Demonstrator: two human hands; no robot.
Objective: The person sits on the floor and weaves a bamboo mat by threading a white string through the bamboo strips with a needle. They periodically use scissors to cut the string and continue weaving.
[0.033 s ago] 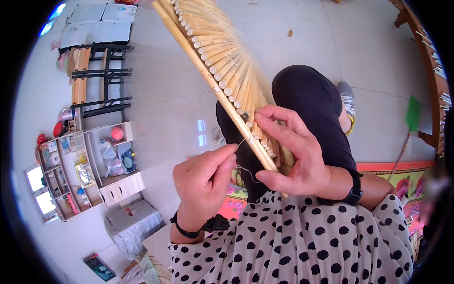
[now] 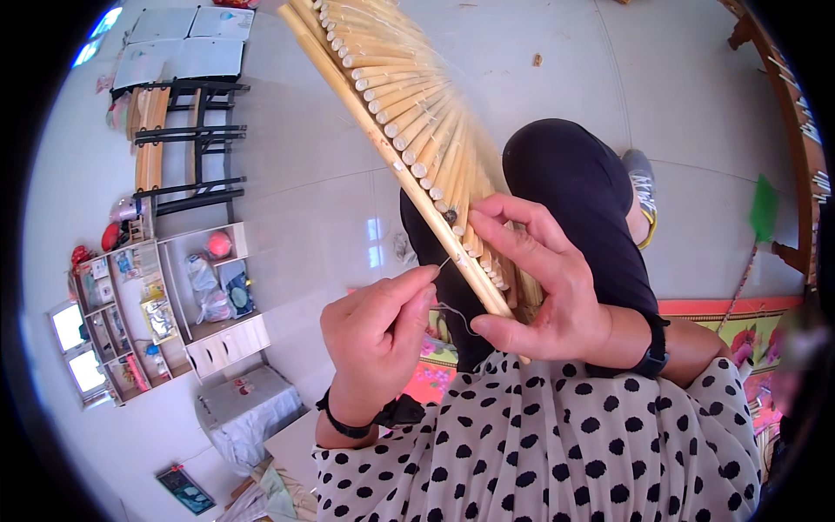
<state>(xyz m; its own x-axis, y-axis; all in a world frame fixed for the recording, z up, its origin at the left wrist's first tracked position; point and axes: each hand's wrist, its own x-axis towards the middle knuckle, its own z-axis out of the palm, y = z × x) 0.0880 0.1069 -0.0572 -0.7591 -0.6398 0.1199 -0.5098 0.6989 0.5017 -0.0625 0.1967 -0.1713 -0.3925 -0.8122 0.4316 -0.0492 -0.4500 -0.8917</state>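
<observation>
A slatted piece of pale bamboo rods (image 2: 409, 109), bound with fine strings, slants up from my lap. A longer bamboo pole (image 2: 383, 139) runs along the ends of its rods. My right hand (image 2: 548, 278) grips the lower end, its thumb by the pole's tip and its fingertips on the rods. Beside those fingertips sits a small dark lump (image 2: 450, 215). Left of the pole, my left hand (image 2: 378, 326) is closed in a pinch on a thin thread (image 2: 461, 317). The thread loops towards my right thumb, and a fine straight strand reaches the pole from the pinch.
My dark-trousered knees (image 2: 557, 165) lie beneath the bamboo. Shelves (image 2: 139, 304) with bags and small goods stand at the left, near black-legged folding furniture (image 2: 196, 130). A wooden frame (image 2: 787, 130) and a green fly swatter (image 2: 762, 209) are at the right. Flowered cloth (image 2: 748, 326) lies beside me.
</observation>
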